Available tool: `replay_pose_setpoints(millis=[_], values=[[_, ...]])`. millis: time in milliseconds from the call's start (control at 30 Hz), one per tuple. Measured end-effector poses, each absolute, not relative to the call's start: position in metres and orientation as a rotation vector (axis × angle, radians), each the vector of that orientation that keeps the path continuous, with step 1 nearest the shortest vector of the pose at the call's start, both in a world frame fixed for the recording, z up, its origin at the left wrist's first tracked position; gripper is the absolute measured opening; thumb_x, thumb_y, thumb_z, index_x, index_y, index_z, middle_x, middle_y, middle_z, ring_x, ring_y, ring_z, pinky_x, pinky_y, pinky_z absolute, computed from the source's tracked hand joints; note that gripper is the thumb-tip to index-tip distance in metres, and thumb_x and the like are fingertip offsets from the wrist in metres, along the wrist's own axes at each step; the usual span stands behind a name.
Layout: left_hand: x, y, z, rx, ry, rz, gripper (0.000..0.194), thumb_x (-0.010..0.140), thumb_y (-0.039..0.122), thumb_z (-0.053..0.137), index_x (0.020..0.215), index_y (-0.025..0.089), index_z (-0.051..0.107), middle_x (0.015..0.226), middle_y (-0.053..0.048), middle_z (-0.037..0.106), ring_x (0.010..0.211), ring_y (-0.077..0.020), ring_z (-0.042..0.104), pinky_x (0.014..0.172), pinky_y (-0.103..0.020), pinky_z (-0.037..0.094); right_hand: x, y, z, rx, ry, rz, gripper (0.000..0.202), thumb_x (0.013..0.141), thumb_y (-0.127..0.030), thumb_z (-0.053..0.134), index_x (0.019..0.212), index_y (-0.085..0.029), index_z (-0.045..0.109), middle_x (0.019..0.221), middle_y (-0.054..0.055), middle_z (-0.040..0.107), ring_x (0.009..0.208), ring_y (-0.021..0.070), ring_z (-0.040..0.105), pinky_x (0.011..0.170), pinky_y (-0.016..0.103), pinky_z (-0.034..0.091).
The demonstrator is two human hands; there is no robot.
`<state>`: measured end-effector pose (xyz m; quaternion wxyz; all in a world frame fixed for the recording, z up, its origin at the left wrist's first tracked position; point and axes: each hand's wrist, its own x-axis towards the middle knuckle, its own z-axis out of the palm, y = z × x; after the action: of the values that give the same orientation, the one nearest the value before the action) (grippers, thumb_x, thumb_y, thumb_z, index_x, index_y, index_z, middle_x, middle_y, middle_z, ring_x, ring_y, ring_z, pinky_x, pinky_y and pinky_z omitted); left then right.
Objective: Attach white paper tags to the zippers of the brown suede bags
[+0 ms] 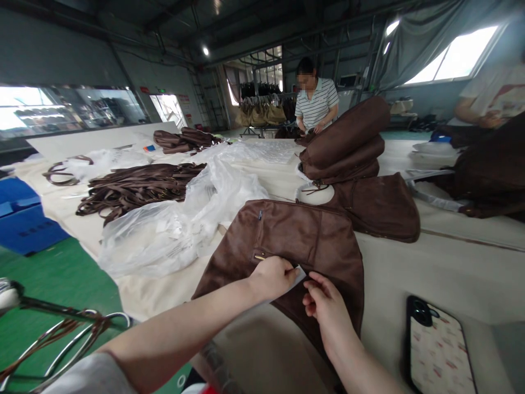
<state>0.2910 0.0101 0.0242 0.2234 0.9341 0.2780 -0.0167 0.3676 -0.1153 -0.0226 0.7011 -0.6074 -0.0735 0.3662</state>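
Note:
A brown leather-look bag lies flat on the table in front of me, with a short brass zipper showing near its middle. Over it, my left hand is closed, pinching a small pale paper or plastic slip between thumb and fingers. My right hand hovers just beside the slip, fingers bent and apart, with nothing visible in them. Whether its fingertips touch the slip's edge I cannot tell. My left forearm covers the bag's lower left part.
Clear plastic bags and a heap of brown straps lie to the left. More brown bags are stacked behind. A phone rests at the right. Across the table a person works; another stands far right. Blue crates stand left.

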Motion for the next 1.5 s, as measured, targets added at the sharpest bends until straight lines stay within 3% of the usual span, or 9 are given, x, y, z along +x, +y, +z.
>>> replay_pose_setpoints(millis=[300,500,633,800,933,1100,1200,1367,1500], values=[[0.293,0.010,0.017,2.514,0.757,0.036,0.046,0.088,0.048,0.040,0.074,0.017,0.071,0.063,-0.002,0.062,0.053,-0.0114,0.044,0.050,-0.024,0.026,0.371,-0.115,-0.018,-1.391,-0.165,0.973,0.028,0.072,-0.043,0.063,0.080,-0.019,0.052,0.056,-0.005,0.054,0.034,0.0066,0.046,0.028,0.016,0.026],[0.295,0.018,0.015,2.394,0.707,0.065,0.036,0.083,0.038,0.046,0.073,0.015,0.071,0.059,0.000,0.058,0.053,-0.0103,0.043,0.051,-0.022,0.030,0.372,-0.113,-0.012,-1.545,-0.248,1.052,0.030,0.074,-0.046,0.063,0.083,-0.018,0.054,0.054,-0.006,0.054,0.031,0.0068,0.046,0.027,0.015,0.024],[0.296,0.023,0.014,2.335,0.726,0.041,0.035,0.083,0.039,0.047,0.075,0.015,0.072,0.060,0.000,0.060,0.055,-0.0105,0.046,0.051,-0.021,0.032,0.373,-0.109,-0.015,-1.516,-0.251,1.075,0.042,0.066,-0.053,0.069,0.084,-0.016,0.058,0.059,-0.002,0.060,0.034,0.0061,0.046,0.028,0.015,0.026],[0.289,0.013,0.023,2.578,0.702,0.163,0.028,0.085,0.030,0.047,0.073,0.017,0.069,0.068,-0.002,0.063,0.062,-0.0130,0.054,0.056,-0.023,0.039,0.374,-0.104,-0.016,-1.457,-0.203,1.004,0.041,0.056,-0.048,0.077,0.072,-0.014,0.061,0.060,-0.001,0.060,0.039,0.0056,0.045,0.032,0.017,0.027],[0.277,-0.014,0.024,2.946,0.506,0.280,0.023,0.087,0.021,0.045,0.087,0.016,0.068,0.082,-0.005,0.064,0.074,-0.0180,0.059,0.065,-0.028,0.047,0.373,-0.104,-0.014,-1.426,-0.232,0.987,0.031,0.060,-0.042,0.075,0.064,-0.015,0.059,0.054,-0.003,0.055,0.037,0.0052,0.041,0.032,0.018,0.023],[0.269,-0.045,0.000,3.310,0.571,0.380,0.040,0.085,0.013,0.048,0.122,-0.001,0.054,0.097,-0.015,0.060,0.077,-0.0201,0.060,0.055,-0.028,0.051,0.372,-0.105,-0.012,-1.445,-0.239,0.965,0.029,0.061,-0.040,0.073,0.059,-0.016,0.056,0.047,-0.005,0.049,0.035,0.0048,0.037,0.031,0.017,0.020],[0.271,-0.052,-0.010,3.373,0.612,0.437,0.043,0.085,0.014,0.050,0.125,-0.004,0.051,0.094,-0.015,0.059,0.075,-0.0186,0.060,0.052,-0.025,0.051,0.372,-0.107,-0.008,-1.388,-0.200,1.000,0.034,0.058,-0.043,0.075,0.055,-0.016,0.055,0.044,-0.005,0.047,0.034,0.0048,0.036,0.032,0.018,0.020],[0.273,-0.053,-0.006,3.303,0.631,0.351,0.043,0.086,0.012,0.047,0.127,-0.002,0.049,0.093,-0.014,0.059,0.078,-0.0208,0.061,0.054,-0.027,0.053,0.373,-0.109,-0.009,-1.350,-0.243,1.013,0.039,0.063,-0.050,0.074,0.059,-0.015,0.058,0.046,-0.005,0.047,0.036,0.0049,0.037,0.033,0.018,0.023],[0.270,-0.038,0.014,2.918,0.617,0.205,0.044,0.086,0.009,0.044,0.129,0.004,0.045,0.109,-0.018,0.059,0.095,-0.0262,0.060,0.072,-0.038,0.055,0.373,-0.109,-0.017,-1.408,-0.302,0.930,0.041,0.063,-0.052,0.074,0.058,-0.016,0.055,0.048,-0.005,0.047,0.035,0.0046,0.037,0.032,0.017,0.022]])
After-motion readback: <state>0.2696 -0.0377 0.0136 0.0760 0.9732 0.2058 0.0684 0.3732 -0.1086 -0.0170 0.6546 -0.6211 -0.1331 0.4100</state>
